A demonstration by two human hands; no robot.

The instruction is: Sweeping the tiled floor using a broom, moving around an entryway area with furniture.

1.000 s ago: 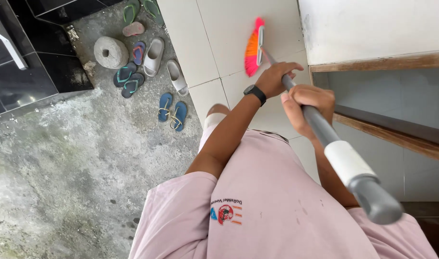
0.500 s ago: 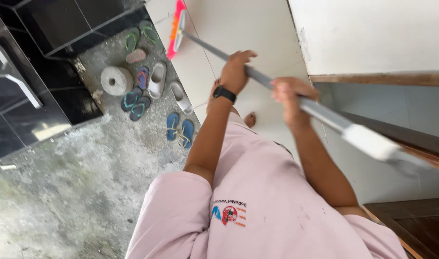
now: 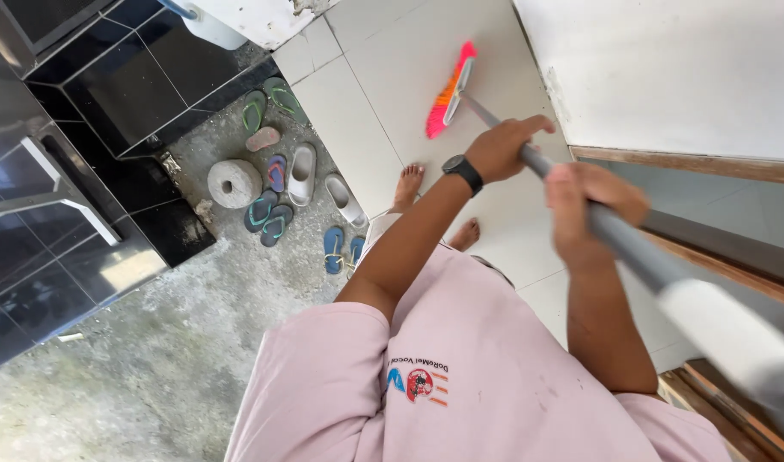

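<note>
A broom with pink and orange bristles (image 3: 448,90) rests its head on the white tiled floor (image 3: 383,120) ahead of my bare feet (image 3: 409,181). Its long grey handle (image 3: 619,244) runs back toward the lower right, ending in a white sleeve. My left hand (image 3: 499,147), with a black watch on the wrist, is wrapped around the handle lower down, nearer the head. My right hand (image 3: 590,205) grips the handle higher up, slightly blurred.
Several sandals and slippers (image 3: 276,192) lie on the rough concrete (image 3: 169,342) at the tile edge, beside a round stone (image 3: 234,183). Black tiled wall (image 3: 109,94) stands at left. A white wall (image 3: 666,68) and wooden frame (image 3: 717,265) are at right.
The broom head swung left to the tile's edge, then back right in front of my feet. Both hands stayed on the handle. My view shifted so the footwear sits lower.
</note>
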